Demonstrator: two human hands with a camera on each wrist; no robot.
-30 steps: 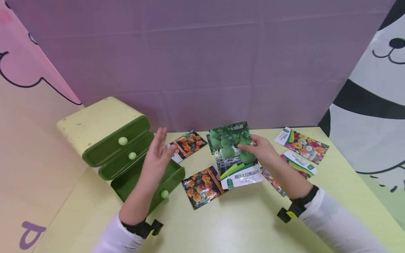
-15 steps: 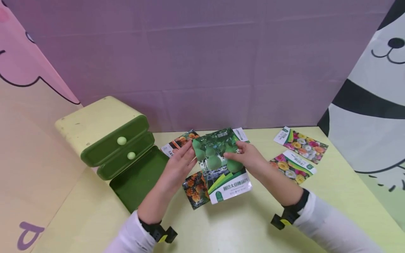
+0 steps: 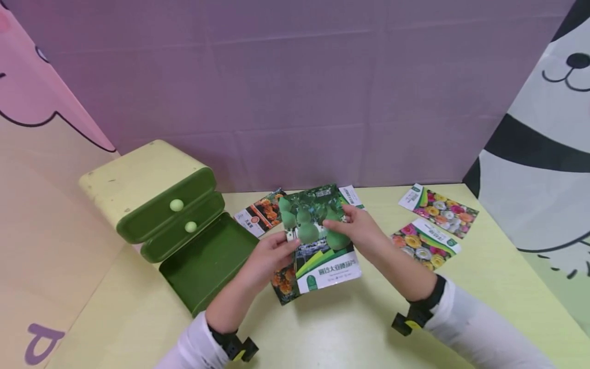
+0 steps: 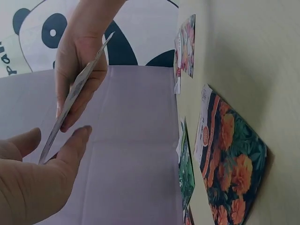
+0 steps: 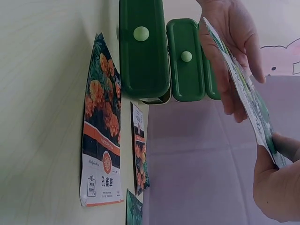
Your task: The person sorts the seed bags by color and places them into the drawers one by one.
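At far left the green drawer box (image 3: 175, 215) has its lowest drawer (image 3: 209, 264) pulled out. My left hand (image 3: 269, 254) pinches the gourd seed packet (image 3: 318, 236) at its left edge, above the surface; my right hand (image 3: 357, 230) grips its right side. Marigold packets (image 3: 258, 215) lie beneath, flower packets (image 3: 438, 205) at right. The slick, floppy packet could slip from one pinch and fall among the others.
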